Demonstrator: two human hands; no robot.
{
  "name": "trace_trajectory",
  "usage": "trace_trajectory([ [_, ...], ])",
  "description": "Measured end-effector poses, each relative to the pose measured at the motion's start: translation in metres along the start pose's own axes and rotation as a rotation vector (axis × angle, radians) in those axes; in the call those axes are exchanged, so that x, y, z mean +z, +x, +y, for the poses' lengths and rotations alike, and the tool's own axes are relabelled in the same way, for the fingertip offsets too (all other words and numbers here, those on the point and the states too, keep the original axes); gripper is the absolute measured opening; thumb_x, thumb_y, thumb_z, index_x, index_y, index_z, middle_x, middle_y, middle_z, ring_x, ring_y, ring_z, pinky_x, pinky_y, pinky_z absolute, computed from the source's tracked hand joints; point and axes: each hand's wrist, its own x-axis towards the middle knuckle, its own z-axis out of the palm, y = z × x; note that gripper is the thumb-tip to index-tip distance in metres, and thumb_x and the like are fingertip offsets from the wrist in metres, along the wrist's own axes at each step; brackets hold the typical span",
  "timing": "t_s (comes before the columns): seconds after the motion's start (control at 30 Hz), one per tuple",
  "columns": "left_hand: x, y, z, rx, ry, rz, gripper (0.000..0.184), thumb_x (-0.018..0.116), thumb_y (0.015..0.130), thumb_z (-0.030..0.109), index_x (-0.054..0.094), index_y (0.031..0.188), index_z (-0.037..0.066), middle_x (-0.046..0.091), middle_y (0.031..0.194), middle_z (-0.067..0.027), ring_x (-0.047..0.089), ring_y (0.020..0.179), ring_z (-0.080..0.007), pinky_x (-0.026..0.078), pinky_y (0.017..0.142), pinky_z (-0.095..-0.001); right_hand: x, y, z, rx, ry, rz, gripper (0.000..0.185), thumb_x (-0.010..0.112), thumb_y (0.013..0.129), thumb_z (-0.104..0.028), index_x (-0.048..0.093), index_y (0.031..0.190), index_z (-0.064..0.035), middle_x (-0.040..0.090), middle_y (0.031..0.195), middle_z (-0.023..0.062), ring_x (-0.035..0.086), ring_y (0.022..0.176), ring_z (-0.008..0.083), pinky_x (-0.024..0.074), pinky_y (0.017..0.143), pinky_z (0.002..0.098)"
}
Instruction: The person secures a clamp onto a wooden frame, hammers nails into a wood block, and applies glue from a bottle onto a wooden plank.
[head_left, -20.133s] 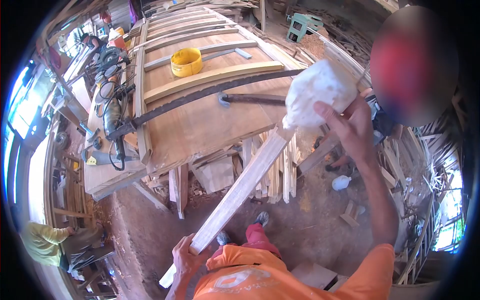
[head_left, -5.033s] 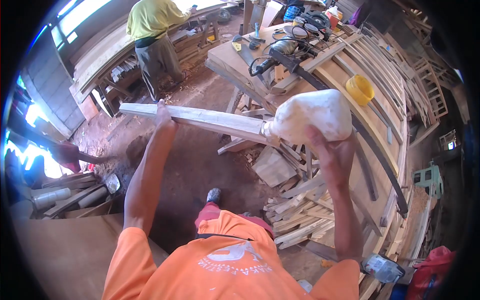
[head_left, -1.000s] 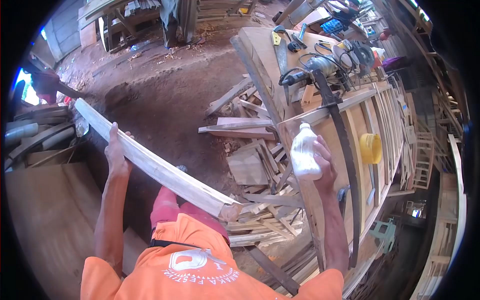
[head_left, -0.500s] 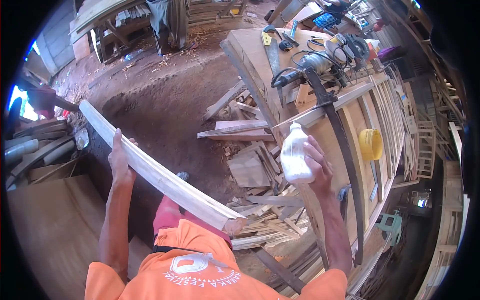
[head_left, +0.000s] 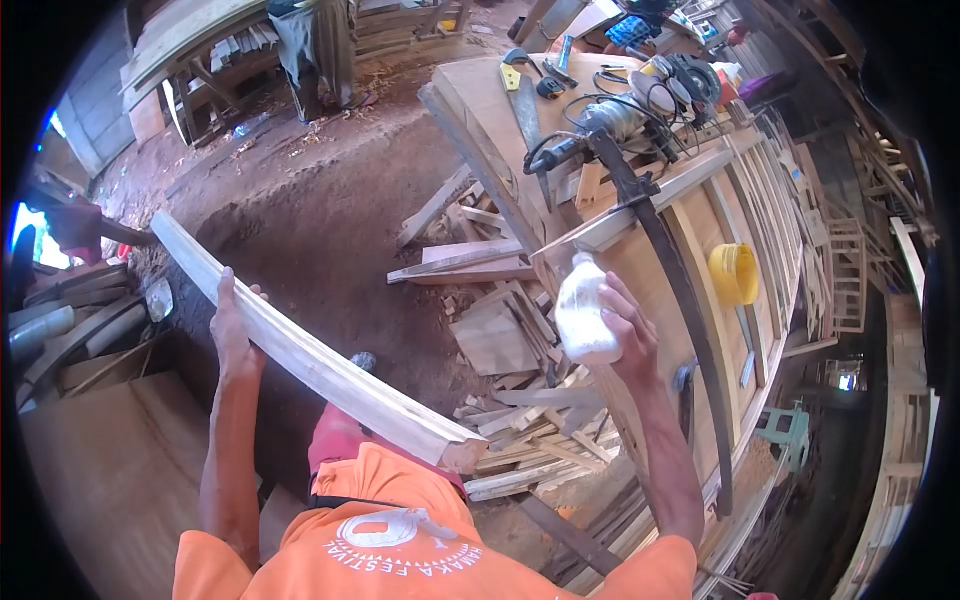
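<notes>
My left hand (head_left: pixel 238 335) is closed around a long, slightly curved wooden strip (head_left: pixel 335 368) with a groove along its length. The strip slants down from upper left, its near end in front of my orange shirt. In my right hand (head_left: pixel 632 328) is a white plastic bottle (head_left: pixel 584 312), gripped around its side with the narrow top pointing up. The bottle's top is a little blurred, so I cannot tell whether it is capped. It is held apart from the strip, near the left edge of the workbench (head_left: pixel 480 85).
On the bench lie a handsaw (head_left: pixel 522 105), a hammer (head_left: pixel 564 62), a corded power tool (head_left: pixel 610 122), a long dark clamp bar (head_left: pixel 690 330) and a yellow container (head_left: pixel 733 275). Wood offcuts (head_left: pixel 545 430) litter the ground between me and the bench. A plywood sheet (head_left: pixel 110 470) leans at lower left.
The view has shifted slightly, so the bench appears further left. The bottle has moved a little and looks more blurred. Both hands keep their grips.
</notes>
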Motion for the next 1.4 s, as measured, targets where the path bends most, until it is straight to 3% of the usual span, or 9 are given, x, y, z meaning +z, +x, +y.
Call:
trace_trajectory([
  [0.3, 0.009, 0.000, -0.004, -0.007, 0.000, -0.037, 0.065, 0.076, 0.097, 0.052, 0.056, 0.131, 0.000, 0.065, 0.101, -0.0104, 0.066, 0.091, -0.0205, 0.057, 0.083, -0.0376, 0.003, 0.015, -0.007, -0.028, -0.024, 0.001, 0.050, 0.090, 0.075, -0.006, 0.054, 0.110, -0.0087, 0.068, 0.136, 0.0163, 0.064, 0.132, 0.0431, 0.0624, 0.103, 0.0496],
  [0.6, 0.015, 0.000, 0.002, 0.010, 0.017, -0.047, 0.068, 0.076, 0.097, 0.053, 0.055, 0.135, 0.001, 0.064, 0.105, -0.0110, 0.065, 0.094, -0.0217, 0.056, 0.086, -0.0383, -0.006, 0.000, -0.004, 0.061, -0.031, 0.050, 0.039, 0.084, 0.082, -0.005, 0.055, 0.109, -0.0078, 0.068, 0.136, 0.0151, 0.063, 0.134, 0.0426, 0.0629, 0.100, 0.0482],
  [0.77, 0.018, 0.006, -0.002, 0.004, 0.005, -0.060, 0.070, 0.077, 0.096, 0.053, 0.054, 0.137, 0.000, 0.064, 0.107, -0.0114, 0.065, 0.096, -0.0223, 0.056, 0.087, -0.0384, 0.006, 0.013, -0.005, 0.008, -0.008, -0.038, 0.038, 0.084, 0.082, -0.005, 0.056, 0.108, -0.0076, 0.068, 0.137, 0.0154, 0.063, 0.134, 0.0421, 0.0627, 0.100, 0.0477],
  [0.97, 0.017, 0.005, 0.004, -0.011, 0.026, -0.064, 0.072, 0.076, 0.096, 0.053, 0.053, 0.138, 0.000, 0.064, 0.108, -0.0113, 0.065, 0.096, -0.0221, 0.056, 0.087, -0.0388, -0.005, -0.006, -0.001, 0.073, -0.039, 0.022, 0.049, 0.091, 0.077, -0.011, 0.056, 0.110, -0.0096, 0.068, 0.137, 0.0135, 0.062, 0.135, 0.0408, 0.0624, 0.101, 0.0479],
  [1.23, 0.026, 0.009, 0.006, -0.014, -0.004, -0.083, 0.066, 0.075, 0.098, 0.051, 0.054, 0.137, 0.002, 0.066, 0.107, -0.0117, 0.065, 0.094, -0.0217, 0.056, 0.087, -0.0395, -0.001, 0.013, -0.012, 0.081, 0.011, -0.026, 0.038, 0.084, 0.080, -0.004, 0.059, 0.108, -0.0079, 0.068, 0.138, 0.0125, 0.062, 0.136, 0.0374, 0.0631, 0.099, 0.0458],
  [1.4, 0.021, 0.010, 0.011, 0.007, 0.014, -0.109, 0.065, 0.075, 0.098, 0.051, 0.054, 0.136, 0.003, 0.066, 0.105, -0.0114, 0.065, 0.094, -0.0213, 0.055, 0.087, -0.0396, -0.015, -0.002, -0.005, 0.090, -0.055, 0.022, 0.053, 0.092, 0.074, -0.010, 0.054, 0.111, -0.0089, 0.067, 0.138, 0.0151, 0.062, 0.135, 0.0416, 0.0622, 0.101, 0.0479],
])
